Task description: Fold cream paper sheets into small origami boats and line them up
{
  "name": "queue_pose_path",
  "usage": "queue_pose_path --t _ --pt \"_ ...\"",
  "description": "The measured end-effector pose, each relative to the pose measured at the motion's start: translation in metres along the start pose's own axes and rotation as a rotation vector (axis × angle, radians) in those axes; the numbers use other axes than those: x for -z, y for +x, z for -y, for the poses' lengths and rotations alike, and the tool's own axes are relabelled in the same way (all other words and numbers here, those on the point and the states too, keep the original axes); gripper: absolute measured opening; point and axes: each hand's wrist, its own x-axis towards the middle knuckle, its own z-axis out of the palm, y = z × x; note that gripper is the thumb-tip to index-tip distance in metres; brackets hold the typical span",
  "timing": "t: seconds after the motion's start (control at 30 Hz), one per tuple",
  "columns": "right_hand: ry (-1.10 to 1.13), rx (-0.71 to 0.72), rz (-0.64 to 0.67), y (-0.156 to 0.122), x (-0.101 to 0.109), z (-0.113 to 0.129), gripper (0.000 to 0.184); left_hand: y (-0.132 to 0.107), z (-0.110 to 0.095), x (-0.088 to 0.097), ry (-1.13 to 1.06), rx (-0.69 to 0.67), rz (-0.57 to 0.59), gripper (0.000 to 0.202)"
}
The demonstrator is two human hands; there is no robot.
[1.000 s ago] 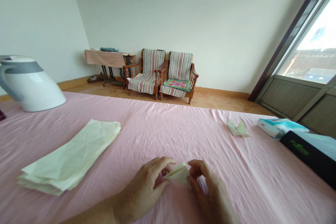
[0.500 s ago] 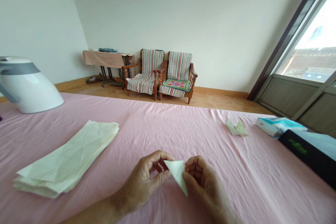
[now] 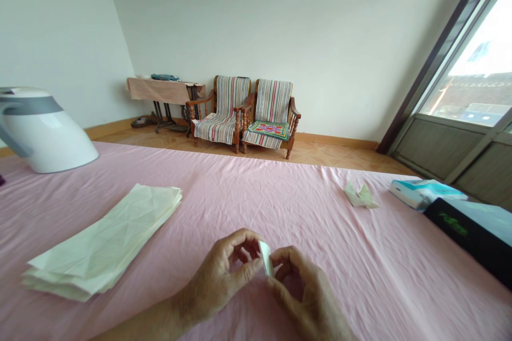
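Observation:
A small piece of folded paper (image 3: 266, 259), pale green-white, stands narrow between my two hands above the pink cloth. My left hand (image 3: 230, 264) pinches its left edge between thumb and fingers. On the other side, my right hand (image 3: 302, 285) has its thumb and index finger closed on the paper's right edge. Only a thin strip of the paper shows; its remaining faces are turned away or covered by fingers. To the left lies a stack of creased paper sheets (image 3: 106, 240). Farther off at the right sits a folded paper figure (image 3: 361, 195) with pointed tips.
A white and grey jug (image 3: 60, 133) stands at the left on the pink tablecloth (image 3: 224, 197). At the right are a blue-white packet (image 3: 426, 192) and a black box (image 3: 468, 232). Two wooden armchairs (image 3: 266, 112) and a cloth-covered sewing table (image 3: 158, 90) stand by the wall.
The folded paper has turned from a broad triangle to a narrow strip. My right hand has moved left, nearer my left hand, which stays almost in place.

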Motion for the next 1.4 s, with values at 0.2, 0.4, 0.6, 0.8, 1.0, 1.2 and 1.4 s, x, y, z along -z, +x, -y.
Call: queue_pose_path --t 0.2,0.4,0.6,0.8,1.0,1.2,1.4 --pt "-0.04 0.071 -0.057 0.001 -0.003 -0.003 0.015 0.002 0.0 -0.008 -0.034 -0.017 0.021 0.019" --pt "-0.174 0.095 -0.127 0.001 -0.002 -0.008 0.012 0.005 0.005 -0.011 -0.05 0.045 0.015 0.016" --pt "-0.396 0.059 -0.175 0.002 -0.001 -0.009 0.013 0.007 0.007 -0.012 -0.101 0.047 0.042 0.014" --pt "-0.571 0.136 -0.144 0.005 0.001 -0.01 0.01 0.007 0.014 -0.016 -0.108 0.058 0.037 0.015" --pt "-0.542 0.138 -0.152 0.004 0.001 -0.017 0.013 0.009 0.016 -0.018 -0.089 0.06 0.021 0.017" --pt "-0.51 0.184 -0.198 0.002 0.0 -0.02 0.021 0.016 0.016 -0.018 -0.026 0.127 -0.009 0.021" --pt "-0.505 0.123 -0.134 0.005 0.004 -0.018 0.014 0.017 0.02 -0.018 -0.085 0.144 0.031 0.023"
